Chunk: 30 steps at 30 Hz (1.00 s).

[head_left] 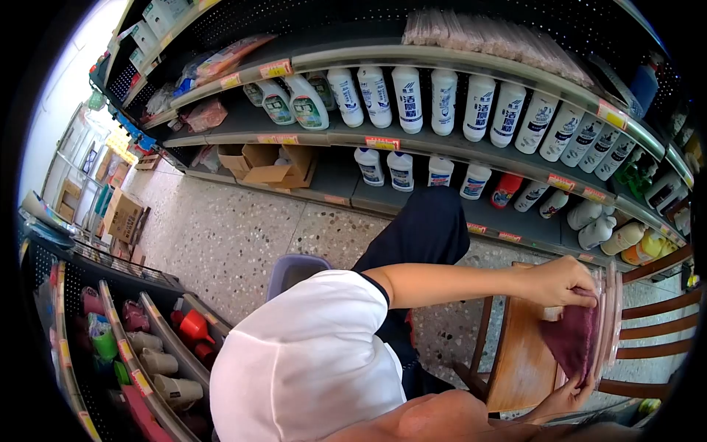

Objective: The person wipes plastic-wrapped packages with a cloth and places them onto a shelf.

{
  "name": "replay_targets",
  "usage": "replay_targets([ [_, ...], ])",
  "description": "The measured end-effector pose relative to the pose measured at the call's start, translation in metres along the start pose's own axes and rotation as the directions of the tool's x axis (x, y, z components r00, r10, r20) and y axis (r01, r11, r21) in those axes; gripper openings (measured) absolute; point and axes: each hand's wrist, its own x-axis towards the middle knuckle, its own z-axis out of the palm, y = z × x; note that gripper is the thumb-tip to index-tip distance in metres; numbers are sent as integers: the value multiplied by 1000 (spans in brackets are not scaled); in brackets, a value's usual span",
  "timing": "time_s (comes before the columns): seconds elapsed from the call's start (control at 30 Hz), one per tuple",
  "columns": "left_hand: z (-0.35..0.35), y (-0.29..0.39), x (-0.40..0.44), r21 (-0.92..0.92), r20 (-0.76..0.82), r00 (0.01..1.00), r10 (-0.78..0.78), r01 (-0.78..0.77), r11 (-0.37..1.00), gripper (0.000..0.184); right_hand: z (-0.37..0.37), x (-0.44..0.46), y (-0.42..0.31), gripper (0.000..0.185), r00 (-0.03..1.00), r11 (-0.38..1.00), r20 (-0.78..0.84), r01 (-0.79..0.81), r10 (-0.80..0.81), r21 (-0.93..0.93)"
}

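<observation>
A dark maroon cloth hangs stretched between my two hands above a wooden chair seat. My left hand has its fingers closed on the cloth's upper end. At its lower corner my right hand pinches the same cloth, partly cut off by the dark edge of the view. Right beside the cloth, against the chair's slatted back, stand clear plastic strips or sheets; their exact kind I cannot make out.
A shelf with several white bottles runs along the far side, with an open cardboard box on its bottom level. A greyish-purple bin is on the speckled floor beside me. Another shelf holds cups and a red funnel.
</observation>
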Motion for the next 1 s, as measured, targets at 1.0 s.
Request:
replay_targets([
  [1.0,6,-95,-78,244,150,743,-653,612,752,22,14,-30,13,18,944,938,238,-149,230,-314],
])
